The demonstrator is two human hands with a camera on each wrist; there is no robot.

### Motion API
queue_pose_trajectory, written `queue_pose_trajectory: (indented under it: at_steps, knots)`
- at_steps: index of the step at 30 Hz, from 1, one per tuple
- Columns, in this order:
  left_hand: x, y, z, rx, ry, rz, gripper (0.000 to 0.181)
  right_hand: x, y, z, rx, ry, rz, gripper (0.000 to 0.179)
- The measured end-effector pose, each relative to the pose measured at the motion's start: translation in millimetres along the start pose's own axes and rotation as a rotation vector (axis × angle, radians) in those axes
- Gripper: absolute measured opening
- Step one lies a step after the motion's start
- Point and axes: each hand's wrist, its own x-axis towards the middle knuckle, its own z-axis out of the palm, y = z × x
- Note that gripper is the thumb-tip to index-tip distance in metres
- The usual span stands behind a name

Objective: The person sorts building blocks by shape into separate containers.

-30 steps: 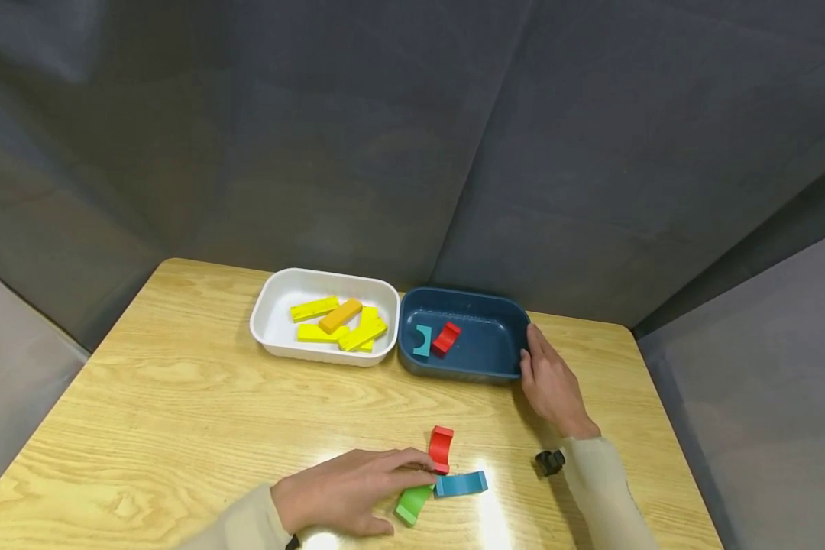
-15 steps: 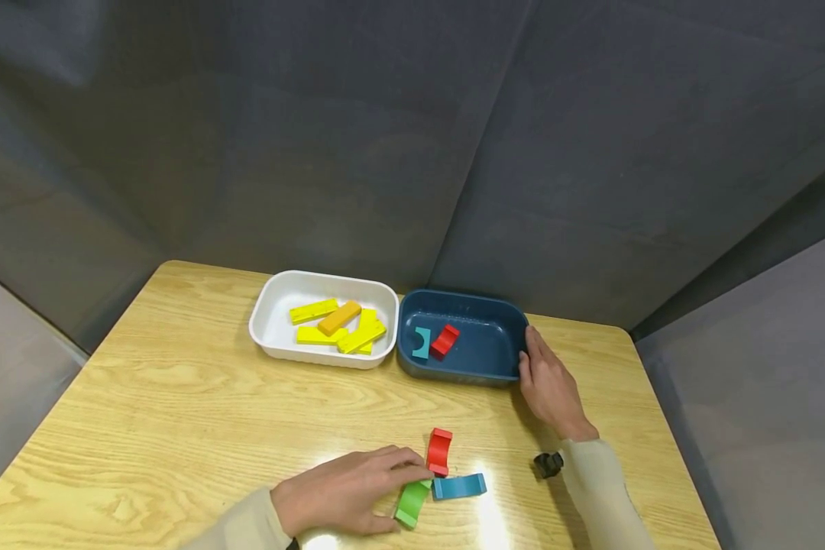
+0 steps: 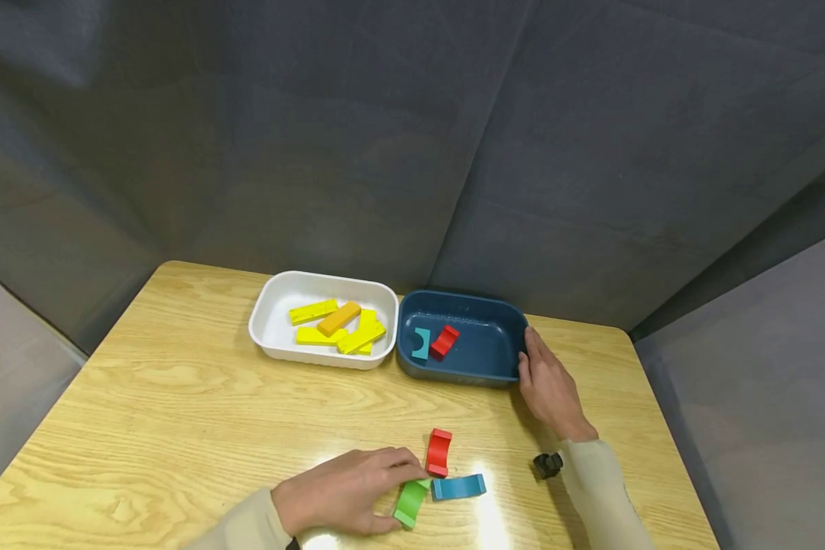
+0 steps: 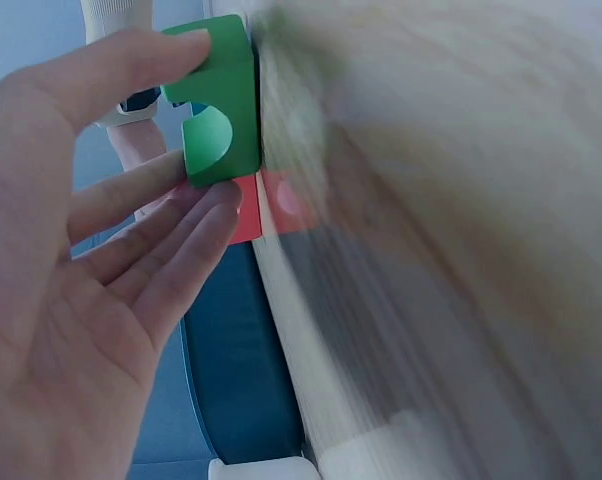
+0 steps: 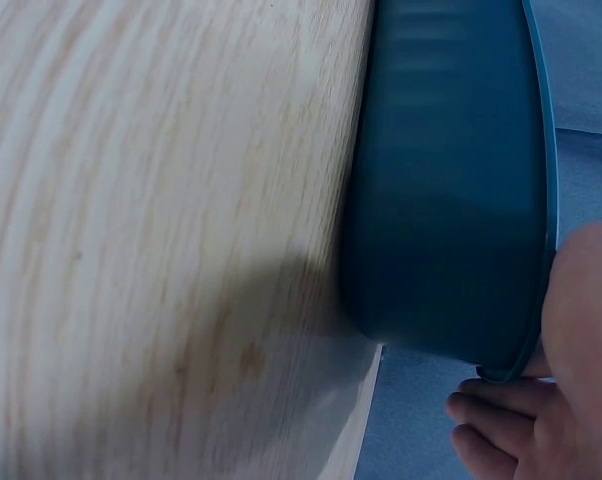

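My left hand (image 3: 351, 489) pinches a green arch block (image 3: 411, 504) by its two ends, low over the table. In the left wrist view the thumb is on one end of the green block (image 4: 236, 100), with fingertips at the other. Just beyond those fingertips lie a red arch block (image 3: 438, 452) and a blue arch block (image 3: 458, 486). My right hand (image 3: 551, 389) holds the right end of a dark blue tub (image 3: 464, 374). From the right wrist, its fingers (image 5: 496, 425) show around the tub's rim corner.
A teal arch block (image 3: 422, 343) and a red arch block (image 3: 444, 342) lie inside the blue tub. Left of it stands a white tub (image 3: 275, 347) with several yellow blocks (image 3: 314, 309) and an orange block (image 3: 339, 318). A dark curtain (image 3: 357, 153) hangs behind the table.
My left thumb and fingers have closed in on the green block, which has turned slightly. The right hand stays at the blue tub's end.
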Motion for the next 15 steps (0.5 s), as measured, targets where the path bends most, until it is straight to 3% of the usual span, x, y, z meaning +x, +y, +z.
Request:
queue_pose_trajectory:
  at_steps: [15]
  knots:
    - [0.3,-0.1,-0.4,-0.023,0.016,-0.005,0.059,-0.3,-0.1,0.4,0.001,0.015,-0.005,0.056]
